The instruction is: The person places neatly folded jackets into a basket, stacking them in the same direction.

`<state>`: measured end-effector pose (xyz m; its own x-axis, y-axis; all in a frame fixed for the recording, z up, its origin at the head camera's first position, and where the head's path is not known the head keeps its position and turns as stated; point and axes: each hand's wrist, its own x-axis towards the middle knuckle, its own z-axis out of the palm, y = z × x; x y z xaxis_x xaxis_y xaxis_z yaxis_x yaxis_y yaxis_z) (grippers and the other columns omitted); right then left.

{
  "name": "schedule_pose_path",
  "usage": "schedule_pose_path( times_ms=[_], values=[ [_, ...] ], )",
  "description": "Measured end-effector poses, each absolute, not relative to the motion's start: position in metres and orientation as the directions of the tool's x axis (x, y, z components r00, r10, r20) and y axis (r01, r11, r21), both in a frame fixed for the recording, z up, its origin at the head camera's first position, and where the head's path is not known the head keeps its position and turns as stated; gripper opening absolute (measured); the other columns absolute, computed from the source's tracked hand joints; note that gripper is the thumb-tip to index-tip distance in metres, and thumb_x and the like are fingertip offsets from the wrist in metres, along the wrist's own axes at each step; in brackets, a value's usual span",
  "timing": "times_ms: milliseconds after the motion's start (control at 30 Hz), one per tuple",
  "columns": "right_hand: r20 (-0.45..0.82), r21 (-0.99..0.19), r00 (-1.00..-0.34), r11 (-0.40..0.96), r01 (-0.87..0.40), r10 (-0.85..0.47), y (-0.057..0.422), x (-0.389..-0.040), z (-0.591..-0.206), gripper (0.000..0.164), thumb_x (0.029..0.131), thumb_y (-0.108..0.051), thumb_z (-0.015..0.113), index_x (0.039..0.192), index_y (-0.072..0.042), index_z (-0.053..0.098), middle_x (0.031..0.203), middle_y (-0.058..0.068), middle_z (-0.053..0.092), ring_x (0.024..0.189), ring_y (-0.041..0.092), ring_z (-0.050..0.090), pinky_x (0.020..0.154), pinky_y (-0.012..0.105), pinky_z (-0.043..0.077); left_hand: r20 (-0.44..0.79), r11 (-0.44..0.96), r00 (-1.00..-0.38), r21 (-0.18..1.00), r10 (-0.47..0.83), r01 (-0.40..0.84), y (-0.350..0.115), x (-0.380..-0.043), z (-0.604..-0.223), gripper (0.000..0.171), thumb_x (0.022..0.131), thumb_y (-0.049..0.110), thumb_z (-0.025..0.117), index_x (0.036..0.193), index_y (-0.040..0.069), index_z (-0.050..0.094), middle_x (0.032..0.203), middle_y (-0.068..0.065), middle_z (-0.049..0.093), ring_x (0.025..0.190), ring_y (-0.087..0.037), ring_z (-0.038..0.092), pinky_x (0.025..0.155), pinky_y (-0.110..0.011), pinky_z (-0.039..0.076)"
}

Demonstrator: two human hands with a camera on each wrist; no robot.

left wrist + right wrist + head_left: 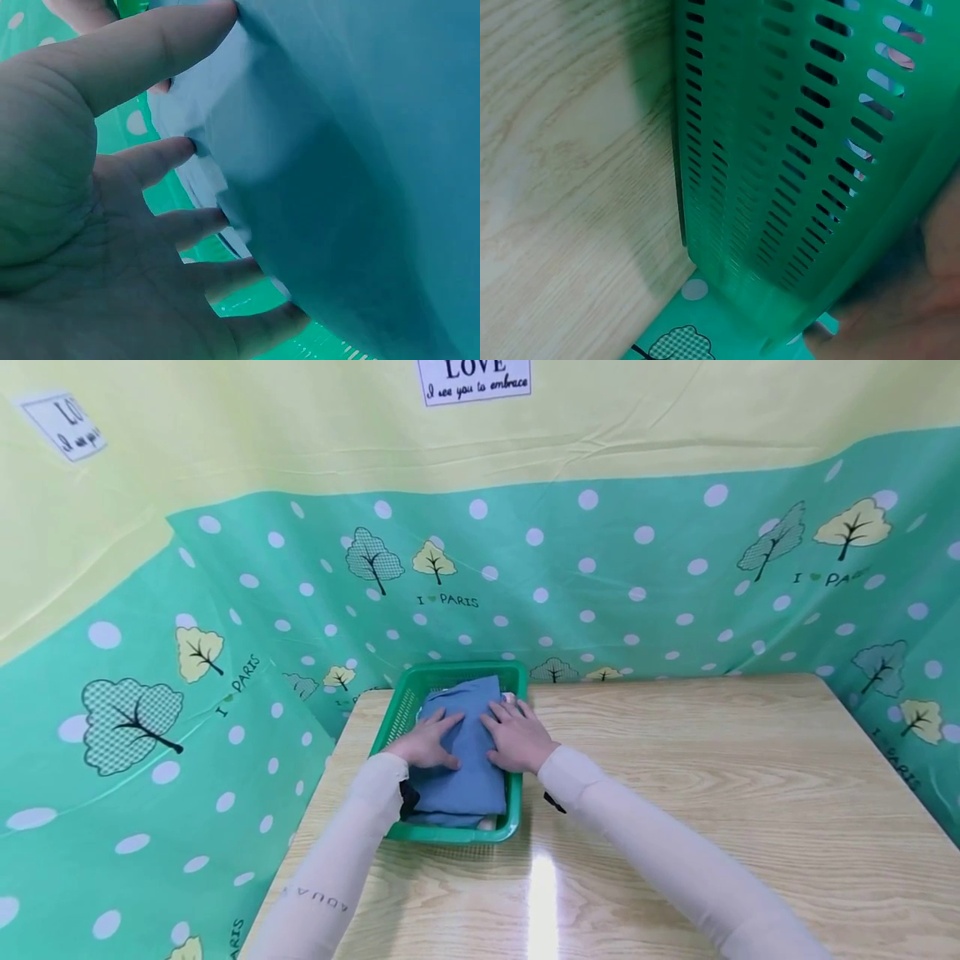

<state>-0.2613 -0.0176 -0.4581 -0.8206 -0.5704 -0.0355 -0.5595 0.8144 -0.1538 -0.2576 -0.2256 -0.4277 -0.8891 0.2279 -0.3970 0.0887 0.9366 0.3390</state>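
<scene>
A folded blue cloth garment (472, 785) lies on top of other cloth in a green plastic basket (465, 837). On its left part rests my left hand (426, 743), fingers spread. My right hand (521, 739) touches the garment's right edge with spread fingers. The left wrist view shows the fingertips of the left hand (112, 217) against the blue garment (337, 150). In the right wrist view, the slotted basket wall (780, 165) fills the middle, and the right hand (907, 322) is dark and partly cut off at the lower right.
The basket stands at the back left of a wood-grain table (675, 793). A green and yellow printed curtain (615, 585) hangs behind the table and along its sides. Pale patterned cloth (510, 697) shows at the basket's back right corner. A light reflection crosses the table near the front.
</scene>
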Motion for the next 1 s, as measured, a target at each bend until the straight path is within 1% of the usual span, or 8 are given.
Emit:
schedule_pose_path(
  times_ms=[233,367,600,900,1000],
  values=[
    [-0.118,-0.119,-0.821,0.829,-0.547,-0.559,-0.023,-0.267,-0.457,0.068,0.102,-0.046,0.058,0.159,-0.015,0.038,0.168,0.012,0.030,0.157,0.030,0.025,0.129,0.053,0.010,-0.431,0.933,-0.872,0.350,0.233,0.077,-0.226,-0.265,-0.429,0.090,0.093,0.029,0.076,0.165,0.025,0.022,0.172,-0.019,0.007,0.157,-0.045,0.012,0.121,-0.061,0.029],
    [-0.155,-0.089,-0.821,0.836,-0.542,-0.549,-0.026,-0.270,-0.458,0.068,0.102,-0.048,0.057,0.159,-0.017,0.038,0.168,0.010,0.032,0.157,0.029,0.026,0.129,0.054,0.008,-0.449,0.934,-0.861,0.349,0.241,0.079,-0.227,-0.271,-0.434,0.089,0.093,0.031,0.075,0.165,0.026,0.022,0.172,-0.019,0.008,0.157,-0.045,0.013,0.122,-0.061,0.028],
    [-0.162,-0.041,-0.819,0.833,-0.552,-0.550,-0.031,-0.277,-0.458,0.063,0.102,-0.049,0.056,0.156,-0.019,0.045,0.164,0.010,0.040,0.154,0.030,0.033,0.129,0.053,0.009,-0.492,0.940,-0.840,0.337,0.227,0.057,-0.228,-0.279,-0.441,0.089,0.093,0.032,0.075,0.165,0.029,0.022,0.172,-0.017,0.010,0.157,-0.044,0.015,0.122,-0.060,0.029],
    [-0.178,0.018,-0.817,0.828,-0.561,-0.549,-0.033,-0.283,-0.464,0.063,0.102,-0.052,0.054,0.156,-0.021,0.045,0.162,0.007,0.043,0.151,0.027,0.039,0.130,0.050,0.010,-0.520,0.942,-0.826,0.334,0.216,0.036,-0.224,-0.282,-0.442,0.089,0.092,0.030,0.076,0.164,0.028,0.023,0.172,-0.017,0.010,0.157,-0.044,0.014,0.122,-0.061,0.027],
    [-0.174,0.022,-0.816,0.827,-0.562,-0.551,-0.033,-0.285,-0.466,0.063,0.102,-0.052,0.054,0.156,-0.021,0.045,0.161,0.006,0.044,0.151,0.026,0.040,0.130,0.050,0.010,-0.521,0.943,-0.827,0.330,0.211,0.032,-0.222,-0.281,-0.440,0.089,0.093,0.030,0.076,0.164,0.029,0.023,0.172,-0.016,0.010,0.157,-0.044,0.013,0.122,-0.061,0.027]
  ],
)
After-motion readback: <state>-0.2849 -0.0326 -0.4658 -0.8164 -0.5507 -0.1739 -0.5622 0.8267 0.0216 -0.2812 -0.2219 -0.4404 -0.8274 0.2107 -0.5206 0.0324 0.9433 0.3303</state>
